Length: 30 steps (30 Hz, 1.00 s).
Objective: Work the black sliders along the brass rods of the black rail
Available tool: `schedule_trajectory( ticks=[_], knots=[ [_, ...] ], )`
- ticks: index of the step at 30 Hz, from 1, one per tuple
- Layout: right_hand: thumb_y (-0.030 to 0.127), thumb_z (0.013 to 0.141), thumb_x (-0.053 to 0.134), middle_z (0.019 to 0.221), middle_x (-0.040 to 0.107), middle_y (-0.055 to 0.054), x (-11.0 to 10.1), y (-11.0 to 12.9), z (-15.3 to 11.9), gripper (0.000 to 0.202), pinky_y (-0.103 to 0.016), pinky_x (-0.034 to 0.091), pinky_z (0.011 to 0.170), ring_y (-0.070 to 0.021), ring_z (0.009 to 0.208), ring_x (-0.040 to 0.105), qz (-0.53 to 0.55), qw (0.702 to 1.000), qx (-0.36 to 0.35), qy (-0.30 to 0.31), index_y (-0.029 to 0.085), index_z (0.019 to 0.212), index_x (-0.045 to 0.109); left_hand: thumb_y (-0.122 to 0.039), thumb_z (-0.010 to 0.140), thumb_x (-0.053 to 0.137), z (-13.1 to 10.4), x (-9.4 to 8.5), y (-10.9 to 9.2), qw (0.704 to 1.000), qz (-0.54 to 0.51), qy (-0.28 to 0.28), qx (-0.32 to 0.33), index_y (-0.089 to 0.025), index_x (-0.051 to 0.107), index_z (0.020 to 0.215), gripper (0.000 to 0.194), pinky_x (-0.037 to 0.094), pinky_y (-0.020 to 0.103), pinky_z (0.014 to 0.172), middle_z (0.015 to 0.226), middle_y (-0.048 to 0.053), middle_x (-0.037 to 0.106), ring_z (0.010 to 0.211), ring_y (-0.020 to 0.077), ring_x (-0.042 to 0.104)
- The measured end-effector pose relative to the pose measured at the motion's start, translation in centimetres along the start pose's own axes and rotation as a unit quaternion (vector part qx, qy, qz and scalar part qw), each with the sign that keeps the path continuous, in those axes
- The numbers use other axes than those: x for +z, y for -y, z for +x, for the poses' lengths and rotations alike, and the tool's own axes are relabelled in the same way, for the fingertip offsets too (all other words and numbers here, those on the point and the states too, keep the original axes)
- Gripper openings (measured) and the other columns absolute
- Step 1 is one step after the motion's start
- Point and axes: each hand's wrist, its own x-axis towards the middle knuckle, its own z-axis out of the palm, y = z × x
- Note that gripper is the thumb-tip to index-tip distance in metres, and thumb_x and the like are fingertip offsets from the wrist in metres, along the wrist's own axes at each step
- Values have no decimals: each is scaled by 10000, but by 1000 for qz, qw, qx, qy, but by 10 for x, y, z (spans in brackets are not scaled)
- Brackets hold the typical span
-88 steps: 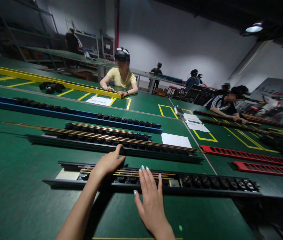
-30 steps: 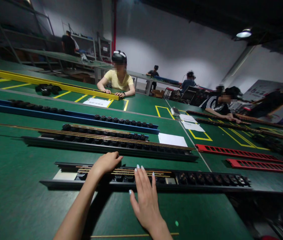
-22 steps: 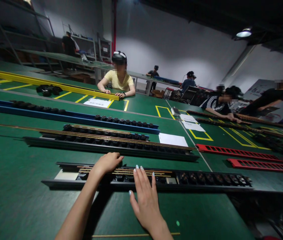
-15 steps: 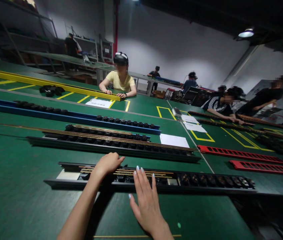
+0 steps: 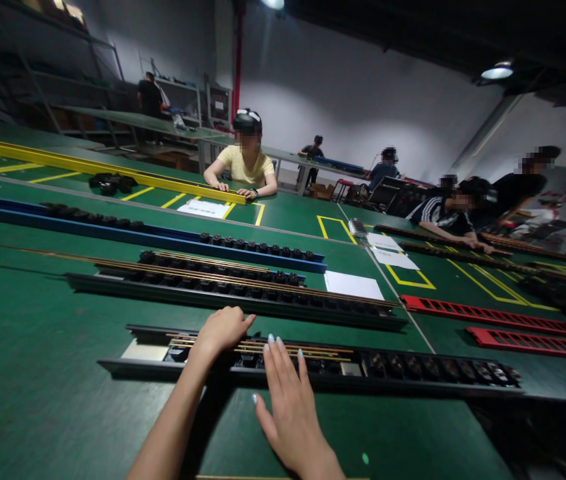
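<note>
Right hand (image 5: 291,417) shifted leftward over slim, straight, golden rods (image 5: 330,348).

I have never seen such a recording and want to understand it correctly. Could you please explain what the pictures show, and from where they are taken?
There is no robot: these are a person's bare hands, seen by one camera worn on the head. On the green table lie long channels: a near black one, others behind it, including a blue one. The near one contains dark parts and thin golden rods. The right hand lies open across it, fingers outstretched. The left hand bends over it; its fingers are mostly hidden, so its grip is unclear.
</note>
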Motion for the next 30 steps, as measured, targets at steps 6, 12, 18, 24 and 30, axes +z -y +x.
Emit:
schedule_trajectory(
  ticks=[6, 12, 18, 24, 30],
  knots=[
    [211, 884, 417, 1564, 171, -56, -3, 3, 2, 694, -440, 317, 1123, -227, 1441, 176, 12, 1000, -15, 20, 128, 1504, 117, -550, 873, 271, 1, 1, 1, 1000, 1, 0, -2, -176, 729, 755, 603, 478, 317, 780, 884, 153, 740, 929, 265, 681],
    [185, 877, 412, 1554, 203, -71, -2, 2, 0, 692, -462, 280, 1141, -225, 1441, 174, 29, 999, -10, 11, 118, 1501, 122, -553, 872, 278, 3, 2, 2, 1000, 3, -5, -1, -161, 721, 761, 602, 476, 339, 793, 906, 175, 732, 959, 290, 671],
    [176, 872, 410, 1551, 212, -76, -3, 4, 0, 688, -471, 278, 1135, -235, 1443, 166, 10, 1000, -2, -9, 102, 1497, 132, -553, 875, 285, 6, 3, 3, 1000, -1, 4, 0, -177, 713, 730, 588, 476, 321, 778, 908, 159, 736, 932, 269, 679],
    [203, 890, 408, 1555, 201, -60, -7, 2, -1, 676, -447, 293, 1131, -223, 1440, 178, 0, 1000, -7, 6, 121, 1500, 129, -547, 872, 289, 5, 3, 3, 1000, -4, 6, 3, -180, 708, 703, 581, 475, 328, 762, 882, 158, 738, 922, 280, 680],
    [225, 910, 390, 1558, 191, -57, -4, 4, 0, 650, -444, 255, 1149, -214, 1444, 165, 0, 1000, 5, 1, 117, 1498, 136, -539, 871, 284, 3, 2, 1, 1000, -5, 6, 3, -182, 710, 709, 579, 473, 338, 775, 889, 159, 737, 941, 288, 675]
  ],
)
